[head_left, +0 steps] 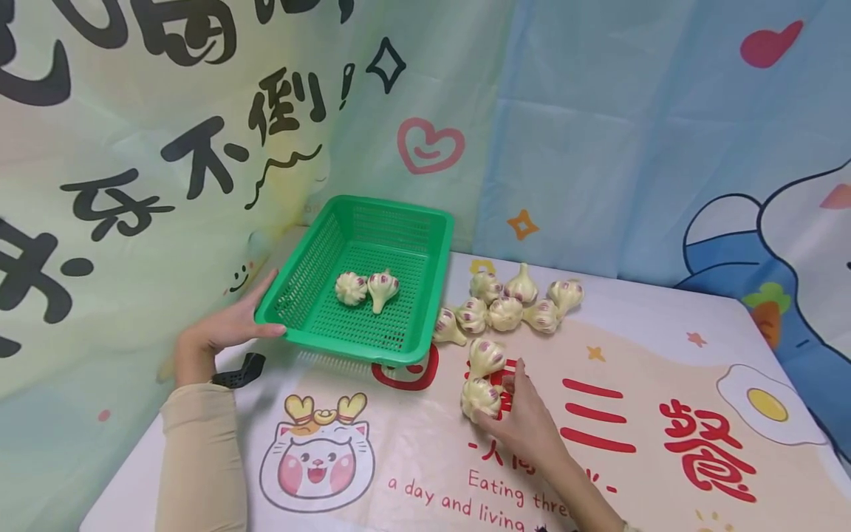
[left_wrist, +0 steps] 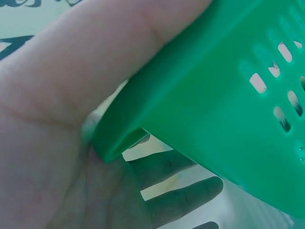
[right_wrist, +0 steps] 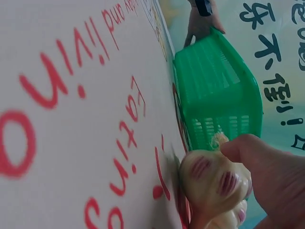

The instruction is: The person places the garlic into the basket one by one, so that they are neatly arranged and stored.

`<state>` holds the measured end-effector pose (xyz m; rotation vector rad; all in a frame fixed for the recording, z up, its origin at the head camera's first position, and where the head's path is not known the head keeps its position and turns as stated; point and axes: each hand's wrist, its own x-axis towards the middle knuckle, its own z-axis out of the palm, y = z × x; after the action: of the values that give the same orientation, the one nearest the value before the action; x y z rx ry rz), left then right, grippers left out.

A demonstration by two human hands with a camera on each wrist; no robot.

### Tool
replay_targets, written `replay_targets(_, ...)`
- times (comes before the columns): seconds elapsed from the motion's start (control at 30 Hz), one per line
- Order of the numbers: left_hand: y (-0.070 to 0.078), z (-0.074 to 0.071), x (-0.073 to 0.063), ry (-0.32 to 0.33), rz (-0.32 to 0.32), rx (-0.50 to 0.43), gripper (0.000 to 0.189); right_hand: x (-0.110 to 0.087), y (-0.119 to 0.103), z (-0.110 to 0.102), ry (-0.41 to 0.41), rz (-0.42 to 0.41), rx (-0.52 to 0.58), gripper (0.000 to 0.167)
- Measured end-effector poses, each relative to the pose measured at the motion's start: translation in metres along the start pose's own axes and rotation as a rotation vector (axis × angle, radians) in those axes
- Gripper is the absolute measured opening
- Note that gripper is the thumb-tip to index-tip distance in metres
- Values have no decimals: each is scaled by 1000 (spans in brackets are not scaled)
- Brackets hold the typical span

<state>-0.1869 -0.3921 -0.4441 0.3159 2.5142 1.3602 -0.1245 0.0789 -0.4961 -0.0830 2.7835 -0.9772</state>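
Observation:
A green plastic basket (head_left: 439,288) with slotted sides stands at the back left, two garlic bulbs (head_left: 383,290) on its bottom. My left hand (head_left: 233,325) grips its front left corner. In the left wrist view the thumb (left_wrist: 95,52) lies over the rim and the other fingers (left_wrist: 183,200) reach beneath it. My right hand (head_left: 525,421) holds a garlic bulb (head_left: 480,399) on the table between thumb and fingers; in the right wrist view the thumb presses this bulb (right_wrist: 209,181) near its root end. Another bulb (head_left: 487,357) lies right behind it.
Right of the basket, several more garlic bulbs (head_left: 505,313) lie in a cluster. A printed cloth (head_left: 425,443) with red lettering and a cartoon cat covers the table. Printed curtains (head_left: 572,148) hang close behind and along the left side.

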Motion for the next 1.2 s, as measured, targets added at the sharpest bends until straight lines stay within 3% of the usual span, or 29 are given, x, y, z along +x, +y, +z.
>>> replay_targets(0.33, 3, 4, 5, -11, 15, -33, 109, -3, -8, 9, 71, -13, -38, 87)
replay_targets(0.73, 2, 4, 5, -22, 29, -51, 109, -2, -4, 4, 37, -11, -69, 83)
replay_targets(1.0, 2, 4, 4, -20, 12, -26, 110, -3, 12, -13, 46, -85, -89, 81)
replay_targets(1.2, 2, 5, 3, -6, 12, -18, 111, 0, 23, -29, -1, -70, -104, 82)
